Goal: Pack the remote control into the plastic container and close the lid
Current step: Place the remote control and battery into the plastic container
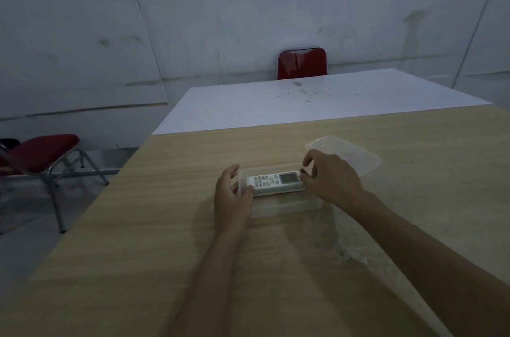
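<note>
A white remote control (273, 183) with a grey screen lies flat inside a clear plastic container (284, 207) on the wooden table. My left hand (233, 198) grips the container's left end, thumb on the rim. My right hand (331, 178) is at the remote's right end, its fingertips pinching that end over the container's right side. The clear lid (356, 155) lies apart on the table just behind and to the right, partly hidden by my right hand.
The wooden table (165, 226) stretches wide around the container. A white table (276, 104) adjoins its far edge. One red chair (302, 63) stands behind the white table, and another red chair (41, 154) sits to the left on the floor.
</note>
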